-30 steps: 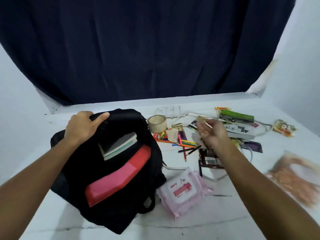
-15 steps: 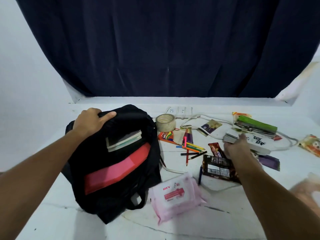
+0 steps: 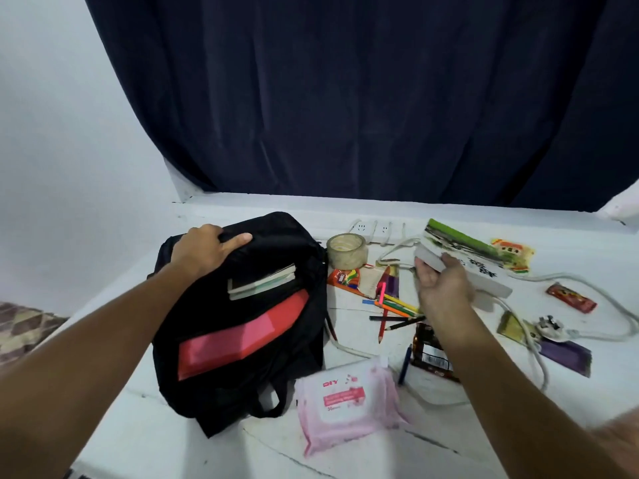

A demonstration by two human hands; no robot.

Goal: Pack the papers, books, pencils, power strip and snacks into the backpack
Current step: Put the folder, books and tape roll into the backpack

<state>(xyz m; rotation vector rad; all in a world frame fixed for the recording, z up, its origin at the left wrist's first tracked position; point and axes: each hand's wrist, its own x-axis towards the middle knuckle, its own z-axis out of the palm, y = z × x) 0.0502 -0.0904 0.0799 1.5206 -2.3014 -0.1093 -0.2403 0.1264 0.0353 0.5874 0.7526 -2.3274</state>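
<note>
The black backpack (image 3: 221,382) lies open on the white table, with books (image 3: 261,282) and a red folder (image 3: 242,337) sticking out of it. My left hand (image 3: 204,248) grips its top edge. My right hand (image 3: 444,288) holds a stack of books (image 3: 466,257), white below and green on top, tilted up off the table. Coloured pencils (image 3: 394,307) lie scattered between the bag and my right hand. The white power strip (image 3: 375,229) sits at the back, its cord and plug (image 3: 549,328) trailing right. Snack packets (image 3: 511,254) (image 3: 570,298) lie on the right.
A tape roll (image 3: 345,250) stands beside the backpack. A pink wet-wipes pack (image 3: 344,402) lies near the front, a dark snack wrapper (image 3: 428,350) and a blue pen (image 3: 404,364) behind it. A purple packet (image 3: 567,354) lies right. A dark curtain hangs behind the table.
My right hand reached to the book stack, closed on it and lifted its near end off the table. My left hand stayed on the backpack.
</note>
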